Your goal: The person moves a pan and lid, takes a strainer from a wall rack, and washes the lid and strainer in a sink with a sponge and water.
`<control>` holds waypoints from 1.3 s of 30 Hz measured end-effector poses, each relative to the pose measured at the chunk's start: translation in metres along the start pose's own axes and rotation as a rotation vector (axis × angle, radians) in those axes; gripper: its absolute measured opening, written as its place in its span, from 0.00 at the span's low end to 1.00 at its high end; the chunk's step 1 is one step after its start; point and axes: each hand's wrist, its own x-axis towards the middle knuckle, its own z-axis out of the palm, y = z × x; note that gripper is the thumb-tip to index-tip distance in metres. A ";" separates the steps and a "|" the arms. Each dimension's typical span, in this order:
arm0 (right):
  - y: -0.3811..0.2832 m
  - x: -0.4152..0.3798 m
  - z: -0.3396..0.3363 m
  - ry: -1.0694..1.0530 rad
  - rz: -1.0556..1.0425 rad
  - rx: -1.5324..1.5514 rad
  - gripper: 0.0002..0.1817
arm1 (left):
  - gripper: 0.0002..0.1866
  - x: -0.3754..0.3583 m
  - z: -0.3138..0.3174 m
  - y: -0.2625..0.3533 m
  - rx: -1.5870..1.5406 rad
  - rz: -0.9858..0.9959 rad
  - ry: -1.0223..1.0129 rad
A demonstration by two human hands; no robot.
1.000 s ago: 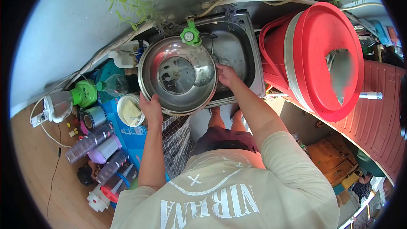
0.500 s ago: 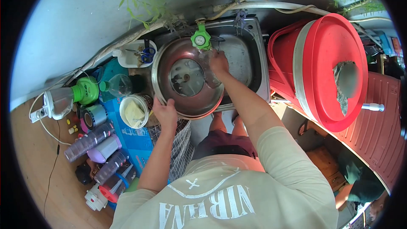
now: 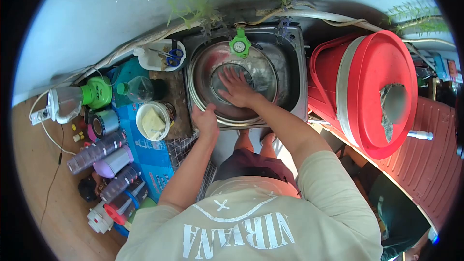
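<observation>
A wide round metal basin [image 3: 267, 73] sits in the steel sink [image 3: 292, 79], below a tap with a green handle [image 3: 239, 46]. My left hand [image 3: 207, 122] is closed on the basin's near-left rim, thumb uppermost. Inside the basin, my right hand [image 3: 237, 88] lies with fingers spread, palm down over the round bottom. The bottom looks wet and shiny. My right palm hides part of it.
Left of the sink are a white tray with blue scissors [image 3: 174, 58], a green-capped bottle [image 3: 137, 91], a white tub [image 3: 153, 122], a blender [image 3: 65, 104] and several clear cups [image 3: 96, 152]. A large red cooler [image 3: 367, 101] stands close on the right.
My right hand has moved from near the tap down into the basin and spread flat. The basin now sits lower in the sink. My left hand stays at its rim.
</observation>
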 end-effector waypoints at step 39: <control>-0.081 -0.130 -0.152 0.028 -0.200 -0.052 0.05 | 0.11 -0.080 -0.008 0.064 -0.349 -0.216 0.023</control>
